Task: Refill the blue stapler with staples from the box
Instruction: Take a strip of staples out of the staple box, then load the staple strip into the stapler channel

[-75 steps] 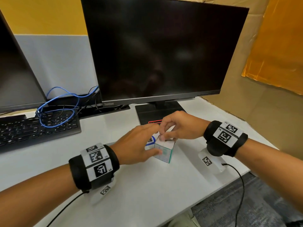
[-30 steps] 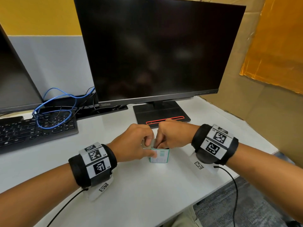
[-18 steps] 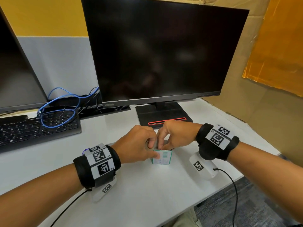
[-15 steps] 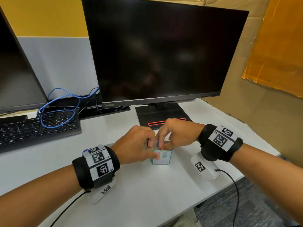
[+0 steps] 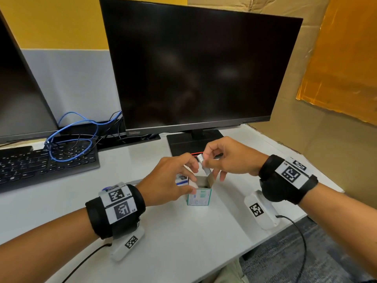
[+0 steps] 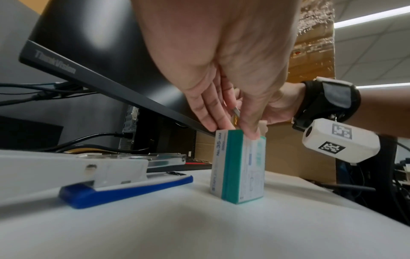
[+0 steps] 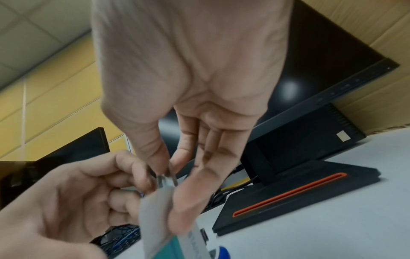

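Note:
A small teal-and-white staple box [image 5: 199,198] stands upright on the white desk [image 5: 183,242] with its top flaps open. My left hand [image 5: 189,177] grips the box near its top, thumb on the near side and fingers on the far side. My right hand [image 5: 206,160] pinches a silver strip of staples [image 5: 204,164] just above the box opening. In the left wrist view the blue stapler [image 6: 124,185] lies left of the box [image 6: 239,168] with its white top raised. The head view shows only a bit of the stapler [image 5: 181,179] behind my left hand.
A black monitor [image 5: 200,66] on a stand with an orange slot [image 7: 288,192] rises right behind the hands. A keyboard [image 5: 44,162] with a blue cable [image 5: 67,144] lies at the left. The desk edge runs close on the right and near side.
My right hand has risen from the box top with a staple strip pinched in its fingers. The left hand still holds the box, whose top now stands open.

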`<state>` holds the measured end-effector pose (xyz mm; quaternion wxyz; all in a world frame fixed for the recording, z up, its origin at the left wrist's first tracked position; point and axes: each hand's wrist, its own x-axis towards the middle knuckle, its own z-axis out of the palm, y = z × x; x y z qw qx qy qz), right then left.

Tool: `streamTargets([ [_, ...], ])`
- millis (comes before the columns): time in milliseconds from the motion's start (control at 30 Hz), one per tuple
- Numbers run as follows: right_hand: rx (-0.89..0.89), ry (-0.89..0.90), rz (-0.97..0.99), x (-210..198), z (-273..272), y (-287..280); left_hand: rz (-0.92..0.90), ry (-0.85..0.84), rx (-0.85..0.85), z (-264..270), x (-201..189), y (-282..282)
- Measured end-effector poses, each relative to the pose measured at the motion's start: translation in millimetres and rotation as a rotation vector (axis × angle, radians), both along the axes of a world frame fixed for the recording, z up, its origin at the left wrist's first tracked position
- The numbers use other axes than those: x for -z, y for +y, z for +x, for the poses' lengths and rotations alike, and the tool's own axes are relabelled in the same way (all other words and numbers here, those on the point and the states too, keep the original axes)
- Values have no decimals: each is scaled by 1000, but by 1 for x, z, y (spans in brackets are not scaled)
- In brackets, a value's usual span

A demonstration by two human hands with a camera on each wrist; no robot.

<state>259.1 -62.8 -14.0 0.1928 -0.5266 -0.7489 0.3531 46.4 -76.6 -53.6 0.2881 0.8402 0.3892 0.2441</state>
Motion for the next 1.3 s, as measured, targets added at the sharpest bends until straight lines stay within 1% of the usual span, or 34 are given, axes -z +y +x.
streamTargets([
  [100, 2, 39, -17, 3, -4, -2, -5, 5, -13, 1, 4, 0],
  [233, 10, 35, -13, 5, -7, -2, -28, -33, -42, 2, 3, 1],
  [400, 1, 33, -13, 6, -9, -2, -10, -5, -90, 5, 2, 2],
  [500, 9, 65, -2, 3, -6, -3, -4, 37, -107, 6, 2, 5],
  [600, 55, 96, 64, -2, 1, -5, -21, 123, -83, 12, 2, 6],
  [667, 106, 105, 106, -5, 7, -4, 10, 157, -90, 21, 2, 11],
  [866, 213, 160, 242, -5, 23, -2, 95, 132, -146, 55, 6, 40],
  [1033, 235, 142, 220, 9, 30, 6, 124, 152, -200, 70, 8, 67],
  [1100, 229, 125, 205, 15, 29, 9, 122, 135, -233, 70, 9, 74],
  [1200, 195, 127, 214, 23, 25, 11, 106, 63, -257, 59, 10, 74],
  [1300, 121, 51, 275, 35, 13, 12, 100, 119, -258, 33, 7, 64],
])
